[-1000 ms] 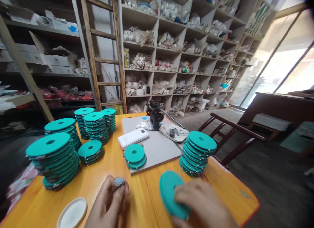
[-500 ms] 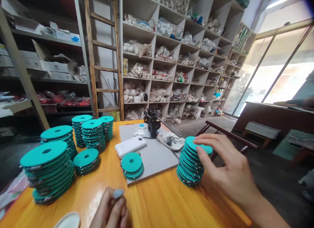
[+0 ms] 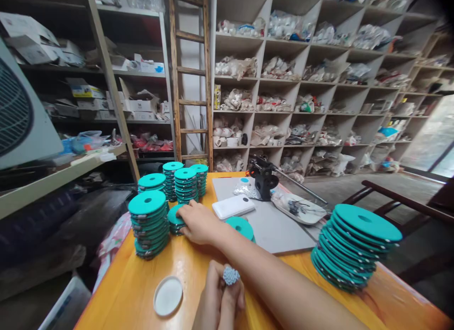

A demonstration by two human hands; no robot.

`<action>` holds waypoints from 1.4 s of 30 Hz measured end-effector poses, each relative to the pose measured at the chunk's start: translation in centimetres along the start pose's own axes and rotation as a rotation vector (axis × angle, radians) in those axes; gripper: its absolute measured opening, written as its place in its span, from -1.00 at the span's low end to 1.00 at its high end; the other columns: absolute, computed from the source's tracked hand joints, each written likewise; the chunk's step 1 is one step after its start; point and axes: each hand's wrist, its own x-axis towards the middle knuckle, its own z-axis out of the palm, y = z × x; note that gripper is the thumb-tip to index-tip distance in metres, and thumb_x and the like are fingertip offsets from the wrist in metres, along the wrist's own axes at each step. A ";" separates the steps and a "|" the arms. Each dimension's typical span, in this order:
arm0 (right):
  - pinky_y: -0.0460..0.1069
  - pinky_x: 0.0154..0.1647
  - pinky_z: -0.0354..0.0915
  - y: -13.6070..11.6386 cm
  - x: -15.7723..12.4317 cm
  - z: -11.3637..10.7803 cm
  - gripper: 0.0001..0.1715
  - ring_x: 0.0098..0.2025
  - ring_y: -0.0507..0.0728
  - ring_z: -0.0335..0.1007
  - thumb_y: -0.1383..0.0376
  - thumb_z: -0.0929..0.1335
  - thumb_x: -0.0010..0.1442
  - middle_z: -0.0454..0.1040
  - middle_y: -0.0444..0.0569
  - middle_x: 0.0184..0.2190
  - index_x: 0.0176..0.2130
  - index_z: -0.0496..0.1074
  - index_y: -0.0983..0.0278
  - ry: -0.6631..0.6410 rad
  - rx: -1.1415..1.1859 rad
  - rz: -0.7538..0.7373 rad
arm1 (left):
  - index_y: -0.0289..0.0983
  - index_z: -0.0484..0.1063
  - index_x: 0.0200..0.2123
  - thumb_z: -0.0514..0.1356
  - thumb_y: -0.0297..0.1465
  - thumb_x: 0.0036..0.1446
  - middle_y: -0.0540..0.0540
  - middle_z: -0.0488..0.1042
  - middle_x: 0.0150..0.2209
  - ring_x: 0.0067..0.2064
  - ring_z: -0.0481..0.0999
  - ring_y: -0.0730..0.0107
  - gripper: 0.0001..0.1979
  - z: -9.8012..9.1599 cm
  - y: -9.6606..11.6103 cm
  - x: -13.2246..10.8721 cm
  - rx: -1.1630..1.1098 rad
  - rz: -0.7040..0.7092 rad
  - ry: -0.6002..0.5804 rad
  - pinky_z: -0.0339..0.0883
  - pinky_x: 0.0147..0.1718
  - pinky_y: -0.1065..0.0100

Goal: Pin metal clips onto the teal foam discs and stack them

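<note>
Your left hand point(image 3: 218, 299) is closed, its fingers pinching a small grey knobbly ball point(image 3: 231, 275). A round white lid point(image 3: 168, 296) lies just beside it on the orange tabletop point(image 3: 120, 292). Your right hand point(image 3: 200, 223) reaches across and touches a short stack of teal discs point(image 3: 175, 219); you cannot tell whether it grips them. A taller stack point(image 3: 149, 228) stands just beside that one, and a large leaning stack point(image 3: 356, 247) sits well off to the right.

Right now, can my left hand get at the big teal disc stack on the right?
Probably not directly: your right forearm lies between your left hand and the teal disc stack, so it would have to pass over.
</note>
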 end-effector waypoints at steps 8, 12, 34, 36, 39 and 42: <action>-0.04 -0.21 0.27 -0.8 -7.2 -3.9 -0.69 -0.20 0.09 0.33 0.28 0.43 0.07 0.44 -0.07 -0.24 -0.18 0.33 0.28 0.129 0.253 0.218 | -0.21 0.20 -0.41 0.12 -0.06 0.20 0.08 0.15 -0.51 -0.47 0.16 0.48 -0.65 -1.0 2.7 0.7 -0.056 0.132 0.299 0.10 -0.46 0.45; -0.05 -0.19 0.26 -2.7 -12.9 -5.8 -0.72 -0.19 0.08 0.35 0.31 0.43 0.05 0.44 -0.11 -0.26 -0.21 0.34 0.25 0.198 0.334 0.339 | -0.17 0.31 -0.18 0.27 -0.12 0.07 0.04 0.33 -0.36 -0.30 0.36 0.42 -0.65 -1.6 2.8 1.4 0.004 0.085 0.304 0.26 -0.33 0.47; -0.13 -0.53 0.11 -4.4 -23.9 -2.2 -0.79 -0.55 -0.01 0.14 0.38 0.32 -0.05 0.13 -0.25 -0.59 -0.32 0.25 0.25 0.253 0.735 0.765 | -0.24 0.46 -0.44 0.09 -0.45 0.21 -0.05 0.45 -0.52 -0.46 0.40 0.43 -0.79 -0.4 1.1 -0.1 0.572 0.413 -0.369 0.23 -0.45 0.45; -0.13 -0.55 0.12 -4.4 -24.2 -2.1 -0.78 -0.57 -0.02 0.15 0.42 0.33 -0.07 0.15 -0.24 -0.57 -0.35 0.24 0.24 0.292 0.533 0.684 | -0.27 0.47 -0.45 0.08 -0.41 0.22 -0.08 0.43 -0.52 -0.48 0.39 0.41 -0.76 -0.2 1.2 -0.3 0.562 0.367 -0.407 0.22 -0.49 0.44; -0.15 -0.58 0.13 -4.4 -24.4 -1.7 -0.75 -0.59 -0.05 0.13 0.48 0.33 -0.09 0.16 -0.22 -0.52 -0.36 0.24 0.24 0.417 0.242 0.529 | -0.28 0.48 -0.48 0.10 -0.32 0.21 -0.12 0.44 -0.53 -0.50 0.37 0.39 -0.72 -0.1 1.2 -0.5 0.523 0.306 -0.427 0.17 -0.53 0.43; -0.16 -0.63 0.10 -4.5 -24.4 -1.3 -0.72 -0.63 -0.07 0.10 0.50 0.33 -0.09 0.11 -0.26 -0.55 -0.34 0.23 0.24 0.420 0.257 0.527 | -0.27 0.48 -0.51 0.13 -0.34 0.16 -0.09 0.40 -0.54 -0.51 0.34 0.41 -0.76 0.0 1.2 -0.5 0.481 0.250 -0.411 0.14 -0.54 0.44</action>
